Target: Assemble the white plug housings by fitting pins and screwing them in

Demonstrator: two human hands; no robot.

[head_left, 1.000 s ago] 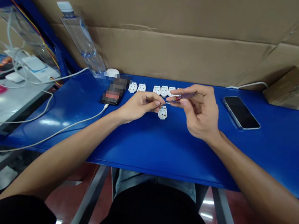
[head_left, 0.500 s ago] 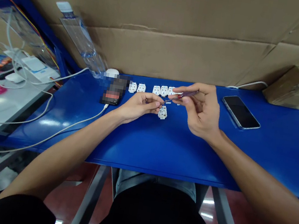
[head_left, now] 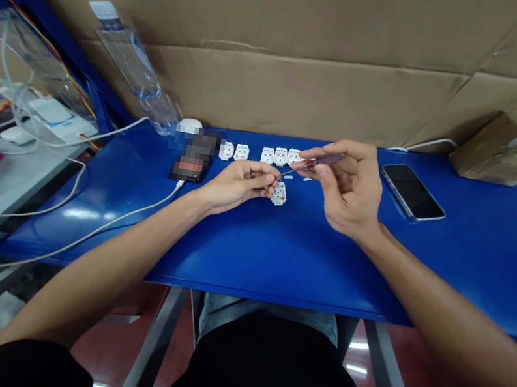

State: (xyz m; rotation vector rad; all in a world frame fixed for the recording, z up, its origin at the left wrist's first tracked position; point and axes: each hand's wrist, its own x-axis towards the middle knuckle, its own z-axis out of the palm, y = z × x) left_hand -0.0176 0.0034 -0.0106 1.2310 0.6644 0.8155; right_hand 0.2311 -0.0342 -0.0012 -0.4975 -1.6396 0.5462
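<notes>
Currently, left fingers (head_left: pixel 260 182) are pinching a tiny indistinct piece (head_left: pixel 276 179), right fingers (head_left: pixel 329 184) pinching a screwdriver (head_left: pixel 312 163) toward eight o'clock, seemingly needing steadiness.

Along the far edge of the blue, smooth-topped table (head_left: pixel 229 248), before the brown cardboard wall (head_left: pixel 305 89), lie two small white plastic pieces (head_left: pixel 241 152), then, after a gap to their right, three matching white plastic pieces (head_left: pixel 280 156). Nearer the front edge than this trio sits a lone white plastic piece (head_left: pixel 279 194); two small pale oblong strips (head_left: pixel 288 176) lie between. Left of the pair rests a black rectangular phone (head_left: pixel 192 156), a white rounded object (head_left: pixel 190 125) behind it. Towards the far left corner is a clear plastic bottle (head_left: pixel 131 63). Right of centre lies a black-screened rectangular smartphone (head_left: pixel 412 191), and behind it, farther right, a brown cardboard box (head_left: pixel 499 148).
</notes>
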